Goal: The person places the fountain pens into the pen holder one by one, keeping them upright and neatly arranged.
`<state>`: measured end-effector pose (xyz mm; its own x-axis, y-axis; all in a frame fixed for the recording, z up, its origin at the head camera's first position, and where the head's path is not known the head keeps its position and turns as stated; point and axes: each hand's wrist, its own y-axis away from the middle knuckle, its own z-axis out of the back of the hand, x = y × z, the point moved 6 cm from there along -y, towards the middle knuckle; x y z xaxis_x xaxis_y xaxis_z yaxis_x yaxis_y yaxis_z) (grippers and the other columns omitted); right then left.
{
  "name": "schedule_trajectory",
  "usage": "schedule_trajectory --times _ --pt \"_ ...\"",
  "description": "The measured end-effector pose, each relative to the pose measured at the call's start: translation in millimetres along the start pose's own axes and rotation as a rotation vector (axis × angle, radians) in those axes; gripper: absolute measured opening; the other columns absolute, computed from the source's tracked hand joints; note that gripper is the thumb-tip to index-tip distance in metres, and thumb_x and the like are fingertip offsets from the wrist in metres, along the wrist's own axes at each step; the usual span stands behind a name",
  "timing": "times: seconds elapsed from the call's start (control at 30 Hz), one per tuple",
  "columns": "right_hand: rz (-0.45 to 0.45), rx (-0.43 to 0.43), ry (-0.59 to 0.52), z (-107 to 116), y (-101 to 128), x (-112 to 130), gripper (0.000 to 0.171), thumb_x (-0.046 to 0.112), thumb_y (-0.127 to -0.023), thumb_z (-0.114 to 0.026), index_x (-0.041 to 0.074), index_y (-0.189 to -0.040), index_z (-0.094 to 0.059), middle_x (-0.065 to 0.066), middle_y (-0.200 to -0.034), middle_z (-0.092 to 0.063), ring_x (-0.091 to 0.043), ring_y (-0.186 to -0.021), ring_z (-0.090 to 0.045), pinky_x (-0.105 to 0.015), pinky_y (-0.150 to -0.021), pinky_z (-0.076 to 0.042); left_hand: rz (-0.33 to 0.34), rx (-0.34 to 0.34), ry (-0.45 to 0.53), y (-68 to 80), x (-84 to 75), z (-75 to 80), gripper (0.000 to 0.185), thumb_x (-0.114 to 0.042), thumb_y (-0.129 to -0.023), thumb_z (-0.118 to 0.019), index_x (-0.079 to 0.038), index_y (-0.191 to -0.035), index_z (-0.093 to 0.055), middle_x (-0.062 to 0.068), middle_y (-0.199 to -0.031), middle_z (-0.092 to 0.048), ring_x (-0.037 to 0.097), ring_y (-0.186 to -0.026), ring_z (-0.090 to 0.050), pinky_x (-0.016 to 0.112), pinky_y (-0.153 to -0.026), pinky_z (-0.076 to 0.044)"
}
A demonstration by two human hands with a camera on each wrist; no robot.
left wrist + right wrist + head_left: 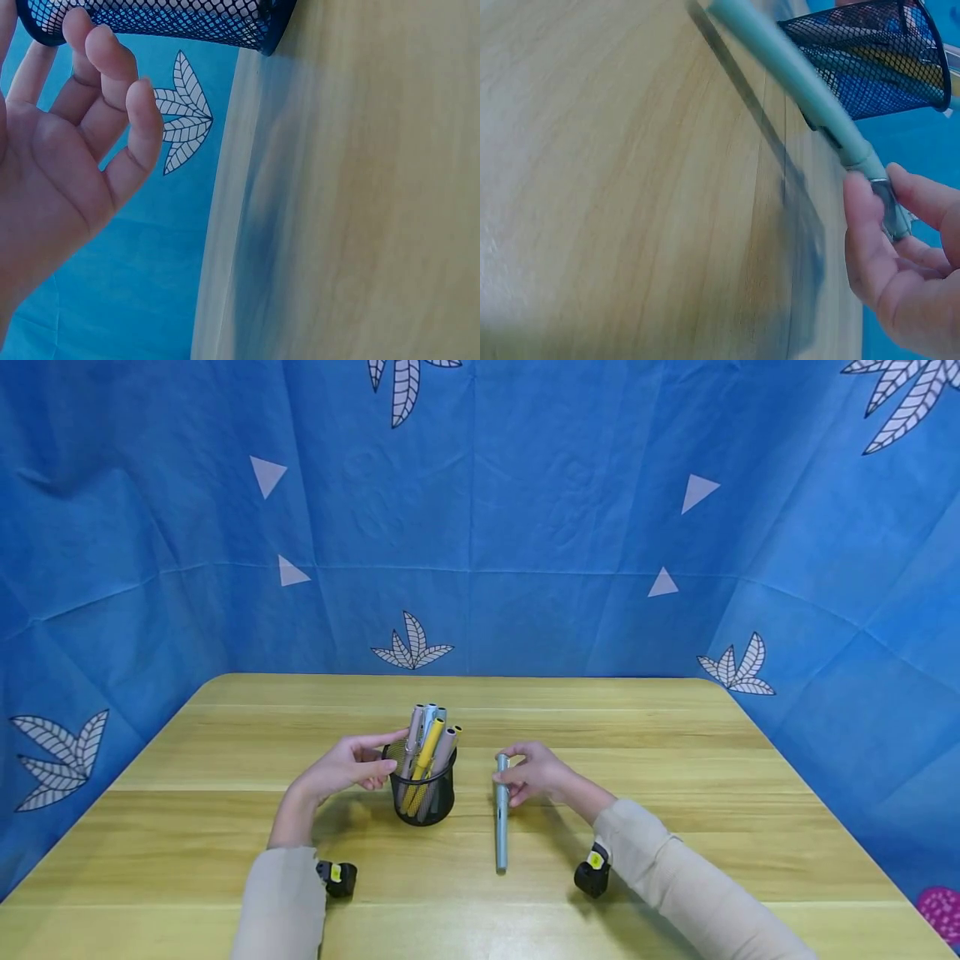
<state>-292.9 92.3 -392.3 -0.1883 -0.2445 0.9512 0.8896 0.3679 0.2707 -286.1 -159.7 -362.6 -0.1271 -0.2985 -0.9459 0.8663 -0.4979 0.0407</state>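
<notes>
1. The pale blue-grey pen (501, 814) lies on the table (675, 827) just to the right of the black mesh pen holder (423, 793), its length running from the far side toward you.
2. Your right hand (534, 772) pinches the far end of that pen, thumb and fingertips (862, 217) curled round the metal-tipped end; the wrist view shows the pen slightly lifted at that end, its shadow on the wood beneath.
3. The pen holder stands upright on the table between your two hands, with several pens (427, 752) standing in it, pinkish, yellow and grey ones.
4. Your left hand (348, 768) sits just left of the holder, fingers (112, 82) loosely spread and relaxed, the fingertips at the holder's rim; it grips nothing.
5. A blue cloth (525, 527) with white leaf and triangle prints hangs behind the table, beyond the holder.
</notes>
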Motion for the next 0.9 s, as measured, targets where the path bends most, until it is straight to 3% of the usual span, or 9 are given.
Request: schedule_trajectory --times 0.37,0.7,0.9 --pt "0.040 -0.099 -0.044 9.8 -1.8 8.9 0.050 -0.002 -0.083 -0.059 -0.004 -0.129 -0.041 -0.013 -0.074 -0.059 -0.015 -0.054 -0.058 -0.036 -0.058 -0.052 0.007 -0.008 -0.002 -0.3 1.9 0.3 0.054 -0.018 -0.087 -0.059 -0.008 -0.136 -0.039 0.010 -0.074 -0.054 0.019 -0.065 -0.053 0.039 -0.065 -0.048" --pt "0.152 -0.188 -0.102 15.0 1.5 27.4 0.040 -0.007 -0.081 -0.060 -0.004 -0.117 -0.042 -0.013 -0.071 -0.059 -0.016 -0.054 -0.058 -0.037 -0.056 -0.052 -0.014 0.004 0.005 -0.1 0.3 0.7 0.055 -0.019 -0.087 -0.059 -0.007 -0.136 -0.038 0.009 -0.070 -0.052 0.019 -0.064 -0.052 0.037 -0.063 -0.048" --pt "0.214 -0.250 -0.140 18.4 3.9 34.8 0.026 -0.005 -0.081 -0.060 -0.003 -0.105 -0.049 -0.014 -0.075 -0.060 -0.017 -0.056 -0.058 -0.045 -0.060 -0.051 -0.004 0.001 0.014 0.3 1.3 0.8 0.056 -0.019 -0.086 -0.060 -0.008 -0.136 -0.038 0.008 -0.071 -0.052 0.019 -0.064 -0.053 0.038 -0.065 -0.048"
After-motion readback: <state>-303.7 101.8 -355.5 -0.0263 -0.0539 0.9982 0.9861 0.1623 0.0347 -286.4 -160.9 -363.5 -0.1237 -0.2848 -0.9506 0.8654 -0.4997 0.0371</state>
